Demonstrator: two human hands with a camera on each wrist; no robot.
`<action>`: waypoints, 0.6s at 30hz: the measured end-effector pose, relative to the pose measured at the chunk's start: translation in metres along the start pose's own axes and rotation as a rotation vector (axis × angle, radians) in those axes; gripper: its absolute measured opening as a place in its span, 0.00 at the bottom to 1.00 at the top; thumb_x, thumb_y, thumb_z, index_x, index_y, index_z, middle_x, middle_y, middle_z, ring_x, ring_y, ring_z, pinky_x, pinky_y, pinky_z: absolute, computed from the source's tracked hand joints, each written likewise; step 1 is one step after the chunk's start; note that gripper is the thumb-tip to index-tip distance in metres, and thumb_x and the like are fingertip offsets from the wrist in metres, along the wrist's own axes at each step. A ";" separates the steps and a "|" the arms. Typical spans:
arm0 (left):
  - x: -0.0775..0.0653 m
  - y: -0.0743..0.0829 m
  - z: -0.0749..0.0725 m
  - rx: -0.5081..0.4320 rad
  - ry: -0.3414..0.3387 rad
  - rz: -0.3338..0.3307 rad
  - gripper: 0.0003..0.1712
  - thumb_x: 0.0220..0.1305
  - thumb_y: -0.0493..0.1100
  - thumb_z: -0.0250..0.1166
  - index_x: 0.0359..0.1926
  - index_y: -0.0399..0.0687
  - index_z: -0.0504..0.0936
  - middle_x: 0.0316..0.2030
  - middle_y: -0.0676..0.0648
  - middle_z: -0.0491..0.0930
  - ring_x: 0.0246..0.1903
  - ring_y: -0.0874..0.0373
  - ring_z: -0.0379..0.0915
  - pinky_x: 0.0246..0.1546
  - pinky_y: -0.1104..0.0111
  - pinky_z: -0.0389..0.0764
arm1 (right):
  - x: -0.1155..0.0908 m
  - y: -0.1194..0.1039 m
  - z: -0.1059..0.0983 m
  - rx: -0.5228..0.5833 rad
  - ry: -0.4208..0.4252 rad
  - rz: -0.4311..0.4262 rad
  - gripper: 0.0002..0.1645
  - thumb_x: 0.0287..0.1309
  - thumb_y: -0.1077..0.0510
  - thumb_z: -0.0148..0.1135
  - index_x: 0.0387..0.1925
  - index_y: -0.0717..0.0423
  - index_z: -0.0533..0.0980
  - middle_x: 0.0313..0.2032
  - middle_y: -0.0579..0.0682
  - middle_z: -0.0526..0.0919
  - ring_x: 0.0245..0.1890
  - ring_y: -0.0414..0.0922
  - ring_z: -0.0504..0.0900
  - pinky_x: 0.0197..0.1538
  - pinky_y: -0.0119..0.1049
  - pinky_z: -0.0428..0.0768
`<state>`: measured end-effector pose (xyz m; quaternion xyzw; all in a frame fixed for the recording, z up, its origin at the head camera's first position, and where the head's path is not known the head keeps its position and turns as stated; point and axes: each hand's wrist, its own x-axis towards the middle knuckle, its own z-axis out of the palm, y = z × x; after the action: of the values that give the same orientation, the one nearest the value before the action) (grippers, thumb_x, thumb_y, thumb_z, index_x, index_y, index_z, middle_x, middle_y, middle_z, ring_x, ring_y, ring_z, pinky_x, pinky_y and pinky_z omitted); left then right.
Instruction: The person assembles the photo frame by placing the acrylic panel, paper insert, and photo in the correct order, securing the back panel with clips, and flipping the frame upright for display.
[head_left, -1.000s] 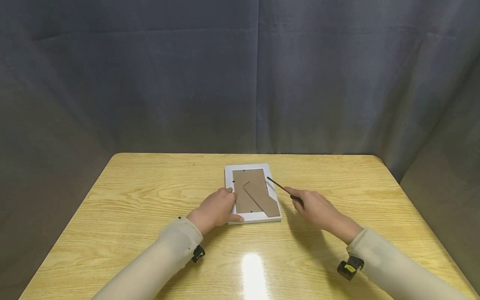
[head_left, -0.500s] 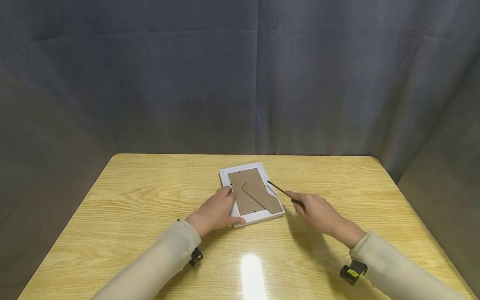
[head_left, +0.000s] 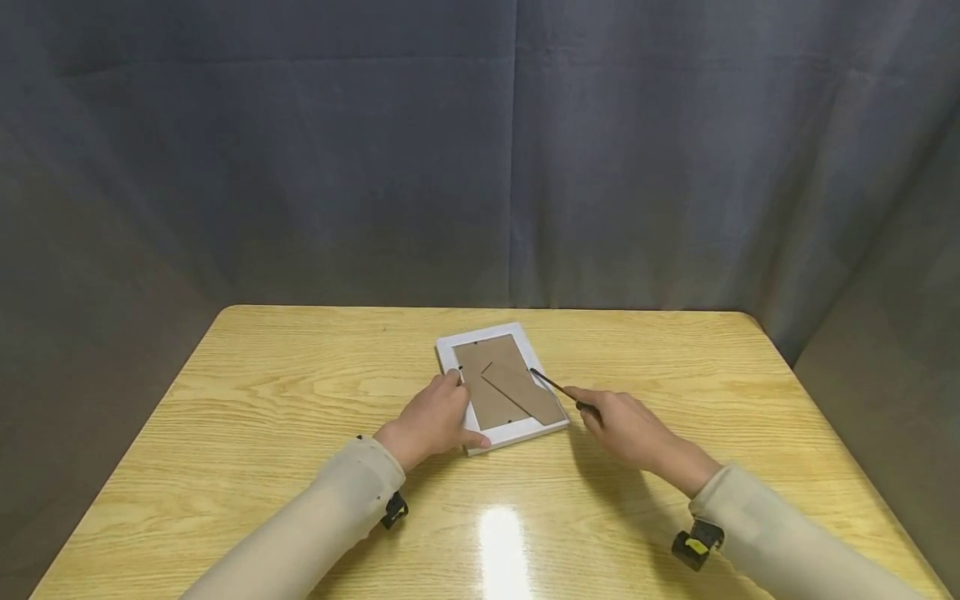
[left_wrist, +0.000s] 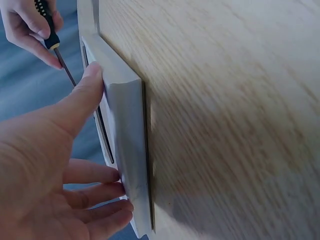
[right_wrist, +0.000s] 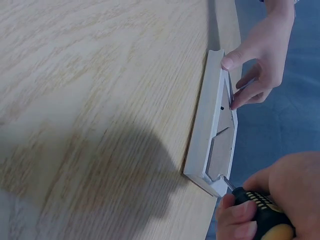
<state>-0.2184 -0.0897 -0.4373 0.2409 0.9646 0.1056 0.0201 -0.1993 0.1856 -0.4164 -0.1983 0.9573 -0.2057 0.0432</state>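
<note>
A white picture frame (head_left: 519, 431) lies face down on the table, turned a little, its brown backing board (head_left: 487, 408) and angled stand flap upward. My left hand (head_left: 433, 421) holds the frame by its near left corner, thumb on the near edge and fingers along the left side. In my right hand (head_left: 628, 427) is a screwdriver (right_wrist: 265, 212) with a dark, yellow-marked handle and thin shaft. Its tip meets the frame's right inner edge, near a small dark tab; exact contact is hard to tell. Small dark tabs (head_left: 510, 422) sit around the backing's other edges.
The wood-grain table (head_left: 300, 375) extends to both sides, with a bright light reflection (head_left: 504, 550) near its front. Grey curtains (head_left: 375, 167) hang behind the table and at its sides. Black camera mounts (head_left: 699, 543) are strapped at both wrists.
The left hand has rotated the frame counterclockwise, its far end swinging left. The screwdriver tip has shifted slightly down onto the frame's right inner edge.
</note>
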 end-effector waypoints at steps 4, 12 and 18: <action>0.000 0.001 -0.001 -0.017 -0.002 -0.008 0.42 0.40 0.68 0.69 0.40 0.32 0.80 0.39 0.42 0.72 0.34 0.55 0.65 0.40 0.64 0.75 | 0.002 -0.001 0.001 -0.002 0.006 -0.006 0.24 0.67 0.58 0.45 0.63 0.53 0.70 0.14 0.43 0.64 0.12 0.37 0.57 0.18 0.32 0.61; 0.001 0.001 0.000 -0.002 0.007 -0.016 0.43 0.39 0.68 0.69 0.40 0.31 0.80 0.41 0.41 0.72 0.34 0.55 0.65 0.40 0.64 0.75 | 0.003 -0.002 0.002 0.002 -0.003 0.003 0.25 0.67 0.58 0.45 0.64 0.53 0.69 0.13 0.43 0.63 0.11 0.37 0.57 0.16 0.32 0.61; 0.001 0.001 0.000 0.010 0.002 -0.017 0.44 0.39 0.68 0.69 0.41 0.30 0.80 0.41 0.40 0.72 0.35 0.54 0.64 0.41 0.63 0.75 | 0.006 -0.003 0.004 -0.003 0.007 -0.010 0.24 0.67 0.59 0.45 0.63 0.55 0.70 0.13 0.42 0.61 0.11 0.37 0.56 0.16 0.31 0.59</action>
<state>-0.2187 -0.0889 -0.4373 0.2325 0.9672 0.1006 0.0186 -0.2032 0.1793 -0.4192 -0.2025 0.9568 -0.2051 0.0384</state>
